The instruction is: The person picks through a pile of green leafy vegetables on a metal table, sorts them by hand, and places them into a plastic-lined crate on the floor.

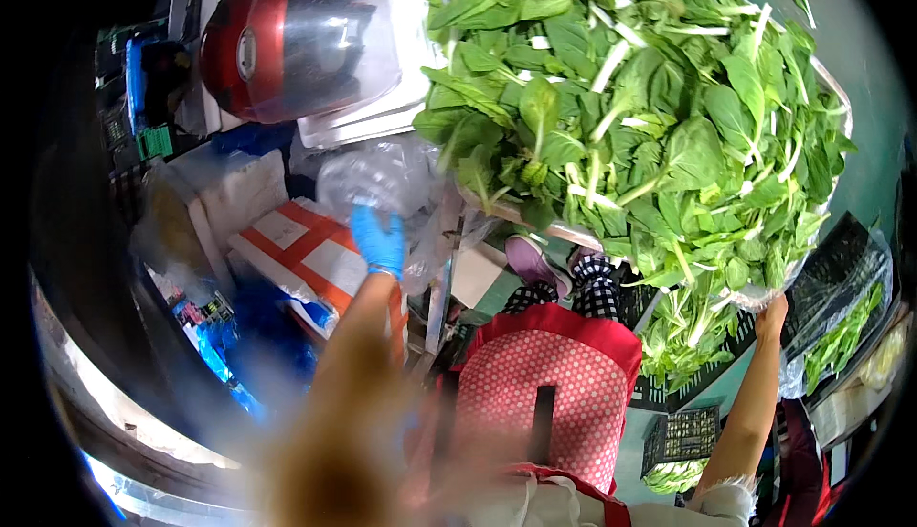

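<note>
My left hand [378, 240], in a blue glove, grips crumpled clear plastic [373, 178] with its fingertips, below a red domed appliance [287, 40]. My right hand [772, 309], bare, reaches to the lower right rim of a large tray [573, 234] heaped with leafy greens [630, 116]; its fingers are hidden there. A strong blur covers part of my left forearm.
A white foam box with orange tape [301, 255] is left of my red dotted apron [535, 403]. Black crates [683, 436] with greens stand below the tray. A bagged bundle of greens [841, 336] lies at right, blue plastic [253, 331] at left.
</note>
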`<state>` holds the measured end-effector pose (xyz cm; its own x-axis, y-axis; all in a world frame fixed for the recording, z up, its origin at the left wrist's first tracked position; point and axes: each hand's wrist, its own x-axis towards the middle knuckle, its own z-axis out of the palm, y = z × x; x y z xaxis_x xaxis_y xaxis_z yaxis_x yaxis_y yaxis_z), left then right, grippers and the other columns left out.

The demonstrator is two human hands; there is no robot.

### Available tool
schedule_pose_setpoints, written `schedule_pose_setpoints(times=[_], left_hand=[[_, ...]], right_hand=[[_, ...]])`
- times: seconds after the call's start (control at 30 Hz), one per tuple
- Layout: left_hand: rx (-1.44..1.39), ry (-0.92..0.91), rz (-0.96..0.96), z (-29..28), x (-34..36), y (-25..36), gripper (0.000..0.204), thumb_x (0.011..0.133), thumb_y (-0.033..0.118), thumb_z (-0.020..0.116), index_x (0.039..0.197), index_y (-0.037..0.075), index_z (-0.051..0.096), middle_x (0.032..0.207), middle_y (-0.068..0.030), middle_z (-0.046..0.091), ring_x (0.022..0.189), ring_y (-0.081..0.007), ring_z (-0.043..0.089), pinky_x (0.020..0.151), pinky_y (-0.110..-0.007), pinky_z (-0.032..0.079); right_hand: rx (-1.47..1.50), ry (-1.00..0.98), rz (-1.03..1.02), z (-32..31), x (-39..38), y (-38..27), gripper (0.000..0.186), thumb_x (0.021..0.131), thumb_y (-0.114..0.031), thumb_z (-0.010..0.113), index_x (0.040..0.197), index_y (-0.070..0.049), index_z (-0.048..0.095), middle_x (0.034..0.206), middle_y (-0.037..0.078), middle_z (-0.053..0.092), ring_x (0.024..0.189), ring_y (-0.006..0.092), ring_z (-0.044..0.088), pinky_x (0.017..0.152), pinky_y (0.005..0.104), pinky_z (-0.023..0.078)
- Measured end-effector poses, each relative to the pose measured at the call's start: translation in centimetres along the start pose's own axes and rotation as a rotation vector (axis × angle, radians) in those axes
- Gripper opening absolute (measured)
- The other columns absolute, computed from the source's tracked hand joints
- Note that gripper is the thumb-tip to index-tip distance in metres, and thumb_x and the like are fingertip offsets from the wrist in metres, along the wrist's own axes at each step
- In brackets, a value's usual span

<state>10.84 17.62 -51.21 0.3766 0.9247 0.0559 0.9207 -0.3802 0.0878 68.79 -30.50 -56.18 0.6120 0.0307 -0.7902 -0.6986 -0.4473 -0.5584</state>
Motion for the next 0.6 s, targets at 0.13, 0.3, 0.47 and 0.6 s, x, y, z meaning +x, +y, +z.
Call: schedule_pose_setpoints(times=[0.13,0.3,0.47,0.6], left_hand=[[-0.353,-0.393,0.205,-2.3,0.9,7.8,0.031,0.078,0.011,0.059,0.107,0.002,0.053,0.106,-0.0169,0.056,0.102,-0.0304,0.052,0.089,-0.039,0.041],[-1.054,-0.649,-0.625,1.0,-1.1,12.6,0.018,0.087,0.017,0.054,0.1,0.005,0.055,0.088,-0.0078,0.057,0.087,-0.0243,0.056,0.085,-0.045,0.044],[-1.618,-0.324,-1.405,7.0,-2.7,11.3,0.027,0.09,0.032,0.048,0.102,0.009,0.055,0.094,-0.0067,0.058,0.092,-0.0251,0.055,0.086,-0.052,0.042],[-1.847,-0.384,-1.668,3.4,1.4,12.4,0.044,0.09,0.04,0.041,0.123,0.012,0.048,0.123,-0.0079,0.05,0.117,-0.0279,0.045,0.099,-0.054,0.031]], right_hand=[[0.126,0.305,-0.071,3.3,-1.7,-0.1,0.037,0.093,-0.026,0.047,0.119,-0.001,0.052,0.106,0.008,0.061,0.091,0.0215,0.06,0.077,0.0323,0.048],[-0.326,0.661,-0.098,2.6,-2.2,-0.4,0.055,0.089,-0.039,0.055,0.121,0.005,0.051,0.118,0.011,0.055,0.101,0.0244,0.054,0.084,0.0361,0.044],[0.11,0.541,-0.24,2.5,-6.9,-5.2,0.06,0.085,-0.038,0.06,0.121,0.008,0.049,0.119,0.015,0.053,0.102,0.0269,0.053,0.089,0.0371,0.042],[-0.023,0.507,-0.328,5.9,-11.8,-9.7,0.05,0.085,-0.04,0.059,0.114,0.001,0.055,0.109,0.011,0.056,0.091,0.0226,0.055,0.077,0.0327,0.044]])
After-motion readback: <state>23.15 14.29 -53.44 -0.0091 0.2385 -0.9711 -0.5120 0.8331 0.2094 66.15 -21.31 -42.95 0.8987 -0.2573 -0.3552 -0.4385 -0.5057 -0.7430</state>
